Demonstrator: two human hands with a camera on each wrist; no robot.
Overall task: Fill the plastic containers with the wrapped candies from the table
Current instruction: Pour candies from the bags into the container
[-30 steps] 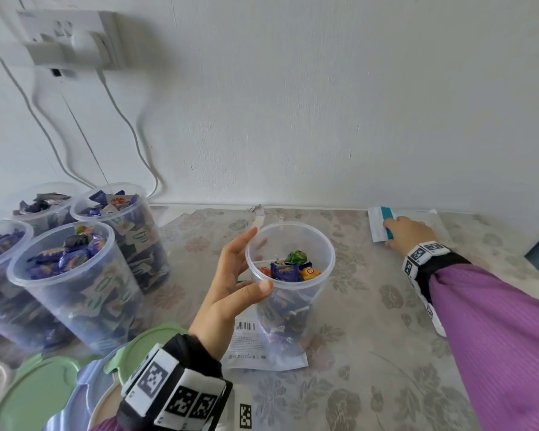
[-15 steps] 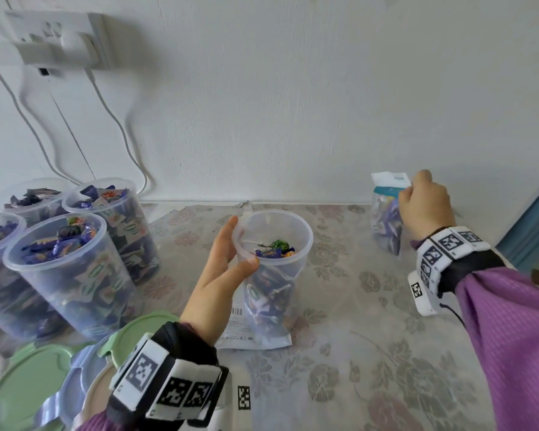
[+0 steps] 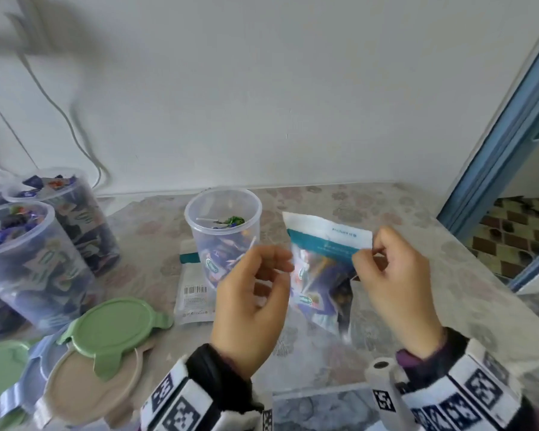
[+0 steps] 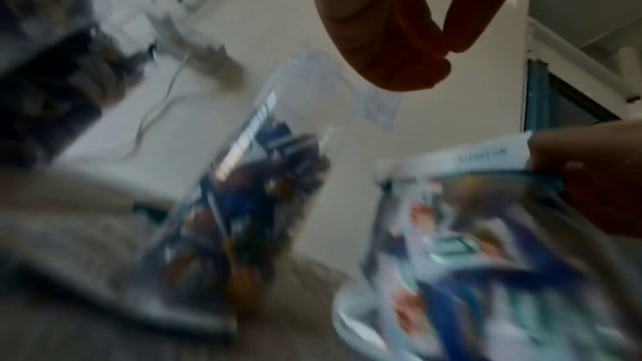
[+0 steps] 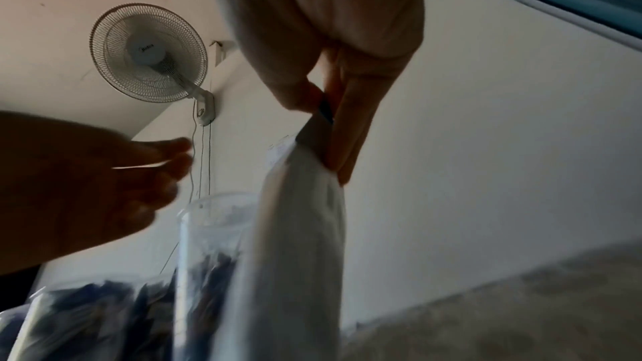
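Fingers of the right hand point(image 3: 395, 281) are pinching the teal-topped clear candy bag point(image 3: 322, 262) upright for opening; the left hand point(image 3: 251, 293), loosely curled and empty, is hovering beside the half-filled clear plastic container point(image 3: 223, 231).

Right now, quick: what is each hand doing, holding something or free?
Left hand: fingers loosely curled, holding nothing, beside the candy bag.
Right hand: pinching the bag's top corner, holding it up.

Tablecloth point(image 3: 371, 206) faded floral, grey-pink. Lids point(image 3: 112, 321) green, beige, lavender. Candy bag point(image 3: 321, 244) white top, teal band. Candies point(image 3: 221, 259) mostly blue.
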